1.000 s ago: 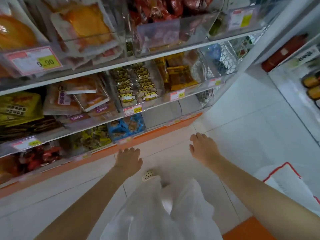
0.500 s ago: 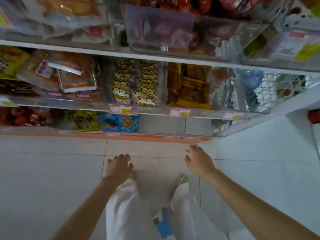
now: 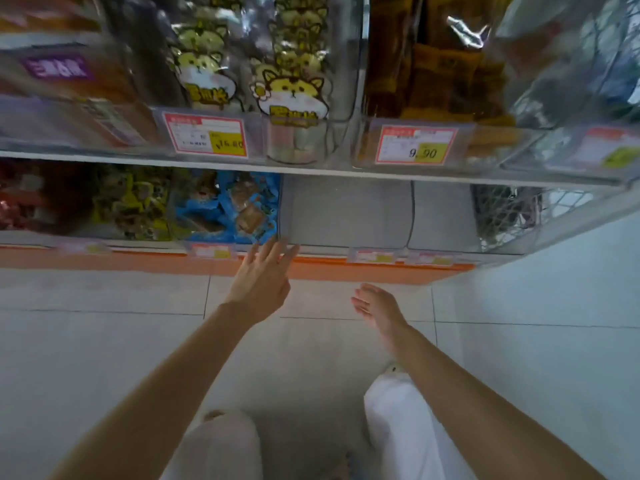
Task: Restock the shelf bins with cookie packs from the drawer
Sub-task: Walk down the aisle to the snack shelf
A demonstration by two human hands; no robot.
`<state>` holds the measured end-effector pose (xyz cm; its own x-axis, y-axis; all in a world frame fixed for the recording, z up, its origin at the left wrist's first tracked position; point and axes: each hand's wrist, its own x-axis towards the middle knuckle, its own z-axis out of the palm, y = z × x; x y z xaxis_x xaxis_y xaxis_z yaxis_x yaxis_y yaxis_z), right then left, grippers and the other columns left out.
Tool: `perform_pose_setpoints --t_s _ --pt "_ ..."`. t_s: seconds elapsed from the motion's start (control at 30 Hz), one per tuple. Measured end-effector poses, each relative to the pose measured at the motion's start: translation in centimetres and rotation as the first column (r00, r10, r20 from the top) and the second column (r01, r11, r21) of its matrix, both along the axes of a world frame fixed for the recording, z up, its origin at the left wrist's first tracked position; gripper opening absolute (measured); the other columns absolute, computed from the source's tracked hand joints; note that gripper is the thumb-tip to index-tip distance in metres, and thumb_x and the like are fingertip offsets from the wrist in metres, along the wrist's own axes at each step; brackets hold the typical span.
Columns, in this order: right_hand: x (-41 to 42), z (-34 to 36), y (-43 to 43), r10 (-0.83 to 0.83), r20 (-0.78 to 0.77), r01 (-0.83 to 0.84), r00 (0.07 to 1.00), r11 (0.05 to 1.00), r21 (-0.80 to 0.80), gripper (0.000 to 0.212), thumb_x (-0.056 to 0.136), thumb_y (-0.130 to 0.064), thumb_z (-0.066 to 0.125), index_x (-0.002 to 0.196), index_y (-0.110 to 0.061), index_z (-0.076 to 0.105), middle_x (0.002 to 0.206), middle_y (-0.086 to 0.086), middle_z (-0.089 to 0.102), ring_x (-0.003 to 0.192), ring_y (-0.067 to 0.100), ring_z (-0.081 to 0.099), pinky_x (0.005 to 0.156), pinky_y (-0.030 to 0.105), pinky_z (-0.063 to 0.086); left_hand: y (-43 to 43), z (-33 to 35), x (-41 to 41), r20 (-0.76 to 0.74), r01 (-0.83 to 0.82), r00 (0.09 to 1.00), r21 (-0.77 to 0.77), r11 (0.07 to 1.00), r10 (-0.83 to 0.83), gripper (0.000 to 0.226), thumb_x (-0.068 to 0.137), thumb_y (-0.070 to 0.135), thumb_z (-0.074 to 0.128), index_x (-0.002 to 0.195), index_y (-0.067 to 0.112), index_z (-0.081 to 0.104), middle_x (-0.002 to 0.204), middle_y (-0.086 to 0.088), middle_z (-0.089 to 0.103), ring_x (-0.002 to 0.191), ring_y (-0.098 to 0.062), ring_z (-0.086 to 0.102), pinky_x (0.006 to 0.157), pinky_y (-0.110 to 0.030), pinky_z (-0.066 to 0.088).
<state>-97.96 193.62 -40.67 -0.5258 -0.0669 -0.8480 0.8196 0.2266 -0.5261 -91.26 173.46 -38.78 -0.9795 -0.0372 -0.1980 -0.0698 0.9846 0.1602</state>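
My left hand [image 3: 261, 280] reaches forward with fingers straight and spread, its tips at the front edge of the bottom shelf, by the seam between a bin of blue cookie packs [image 3: 227, 206] and an empty grey bin [image 3: 346, 213]. It holds nothing. My right hand [image 3: 377, 306] hangs lower over the floor, fingers relaxed, empty. An orange strip [image 3: 346, 270] runs along the base of the shelf under the bins. No drawer is open in view.
The shelf above carries clear bins of yellow cat-print packs [image 3: 294, 91] and brown packs [image 3: 446, 77], with price tags [image 3: 206, 138] in front. A second empty grey bin [image 3: 443, 216] and a wire basket [image 3: 505, 213] lie to the right. My white-trousered knees [image 3: 398, 420] are below on the tiled floor.
I have crouched lower and closer to the shelf. My left hand has stretched forward from above the floor to the bottom shelf's edge; my right hand stays low.
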Motion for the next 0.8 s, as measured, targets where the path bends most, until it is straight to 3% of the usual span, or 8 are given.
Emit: perform_pose_setpoints --t_s 0.27,0.4,0.47,0.6,0.7,0.8 --pt "-2.0 -11.0 -3.9 -0.267 -0.047 0.255 0.963 0.951 -0.178 0.044 0.105 -0.019 0.028 0.140 0.008 0.031 0.142 0.025 0.041 0.131 0.035 0.043 0.110 0.037 0.034 -1.7 -9.2 -0.4 -0.170 0.122 0.975 -0.144 0.982 -0.145 0.083 0.078 0.015 0.069 0.147 0.004 0.025 0.150 -0.017 0.034 0.142 -0.032 0.020 0.116 -0.048 0.012" --pt "-2.7 -14.5 -5.3 -0.350 -0.058 0.323 0.935 0.907 -0.271 0.046 0.106 -0.023 0.025 0.142 0.005 0.028 0.141 0.020 0.044 0.129 0.029 0.046 0.111 0.036 0.035 -1.3 -11.4 -0.5 -0.326 0.099 0.934 -0.156 0.983 -0.146 0.074 0.084 0.023 0.056 0.147 0.003 0.022 0.151 -0.015 0.034 0.143 -0.032 0.018 0.117 -0.043 0.010" --pt "-2.8 -15.2 -5.6 -0.395 -0.058 0.360 0.917 0.881 -0.308 0.044 0.106 -0.022 0.026 0.142 0.003 0.030 0.134 0.017 0.049 0.127 0.027 0.048 0.110 0.035 0.035 -1.2 -11.9 -0.8 -0.356 0.087 0.923 -0.183 0.979 -0.148 0.070 0.084 0.032 0.044 0.145 0.001 0.027 0.149 -0.014 0.038 0.141 -0.033 0.017 0.117 -0.045 0.015" --pt "-3.2 -16.2 -5.7 -0.560 0.051 0.523 0.827 0.733 -0.435 0.038 0.104 -0.014 0.032 0.138 0.002 0.035 0.100 0.011 0.056 0.123 0.028 0.052 0.110 0.035 0.036 -0.8 -12.8 -1.1 -0.407 0.099 0.902 -0.134 0.986 -0.146 0.068 0.085 0.030 0.036 0.144 -0.002 0.029 0.147 -0.018 0.038 0.140 -0.030 0.023 0.118 -0.042 0.014" --pt "-3.5 -16.7 -5.7 -0.631 0.123 0.599 0.766 0.632 -0.492 0.036 0.102 -0.006 0.036 0.137 0.003 0.037 0.107 0.016 0.056 0.123 0.028 0.051 0.108 0.034 0.038 -0.1 -12.8 -1.3 -0.434 0.080 0.894 -0.083 0.993 -0.108 0.063 0.085 0.021 0.051 0.143 0.000 0.036 0.144 -0.020 0.042 0.136 -0.034 0.033 0.112 -0.045 0.020" --pt "-3.5 -17.0 -5.8 -0.633 0.117 0.591 0.765 0.619 -0.516 0.034 0.101 0.000 0.035 0.134 0.005 0.041 0.088 0.010 0.053 0.093 0.020 0.059 0.098 0.034 0.044 0.4 -12.7 -1.2 -0.432 0.068 0.898 -0.037 0.997 -0.077 0.070 0.086 0.014 0.059 0.148 0.005 0.028 0.149 -0.019 0.032 0.141 -0.033 0.024 0.114 -0.041 0.017"
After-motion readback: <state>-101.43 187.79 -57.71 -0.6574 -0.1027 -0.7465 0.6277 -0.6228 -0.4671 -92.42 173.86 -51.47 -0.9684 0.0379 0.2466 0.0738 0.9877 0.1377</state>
